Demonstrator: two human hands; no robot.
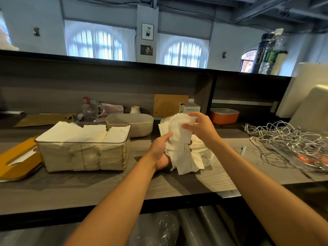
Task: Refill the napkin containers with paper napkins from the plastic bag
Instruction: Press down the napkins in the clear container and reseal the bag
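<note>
While both bare hands meet above the grey wood-grain counter (110, 183), they share one loose stack of white paper napkins (179, 139). Item: thin square sheets, unevenly aligned, corners fanned out and drooping at the lower end; the stack is held tilted, off the counter surface. Left hand (160, 150): fingers curled under the stack's lower part, thumb pressed on its front face. Right hand (198, 125): thumb and fingers pinched on the stack's upper edge.

Just beyond and below the held stack lies a further pile of white napkins (197, 144) on crumpled clear plastic bag film (206, 157), which spreads over the counter to the right of the left hand.

Left of the hands stands a clear rectangular plastic napkin container (83, 155), packed with white napkins in rows; its top layer rises above the rim and lies rumpled. Beside its left end, flat on the counter, rests an amber-yellow lid with a slot opening (19, 162). Behind the container's right end sits a beige oval tub (134, 124), its contents not visible from this angle.

Against the back panel: a clear glass mug (90, 110), a brown cardboard sheet (170, 104) standing upright, a small white carton box (190, 108), and an orange box with a white lid (224, 116). At the far right of the counter lies a tangled heap of white cables (284, 137), well apart from the napkins.
</note>
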